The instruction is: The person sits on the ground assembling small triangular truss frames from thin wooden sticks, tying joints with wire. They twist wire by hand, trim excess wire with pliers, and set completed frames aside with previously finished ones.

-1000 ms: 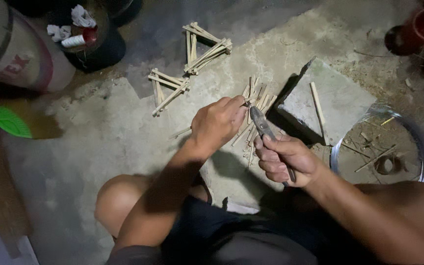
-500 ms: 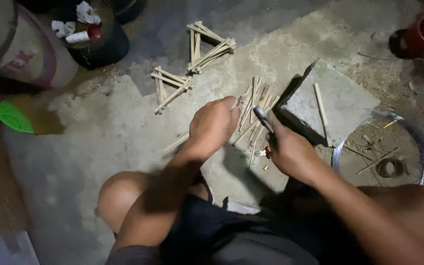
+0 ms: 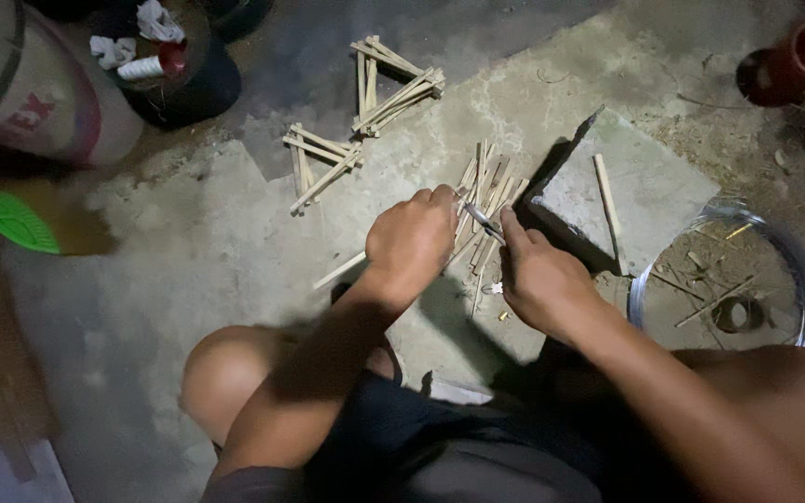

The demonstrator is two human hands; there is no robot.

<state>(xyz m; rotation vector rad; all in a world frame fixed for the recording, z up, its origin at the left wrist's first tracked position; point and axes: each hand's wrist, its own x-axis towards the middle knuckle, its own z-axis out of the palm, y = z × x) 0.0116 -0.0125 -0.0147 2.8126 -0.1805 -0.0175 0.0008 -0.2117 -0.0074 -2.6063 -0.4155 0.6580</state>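
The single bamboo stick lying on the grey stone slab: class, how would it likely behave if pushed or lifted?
The bamboo stick looks thin and straight, so probably stiff and light. It seems roundish, so it may roll or slide off the stone slab, whose top appears to tilt. Being slender, it could snap if bent.

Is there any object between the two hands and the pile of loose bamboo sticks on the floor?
Nothing visible stands between them. The left hand rests directly on the pile of sticks, and the right hand holds a metal blade whose tip already lies over the same pile. The stone slab lies to the side.
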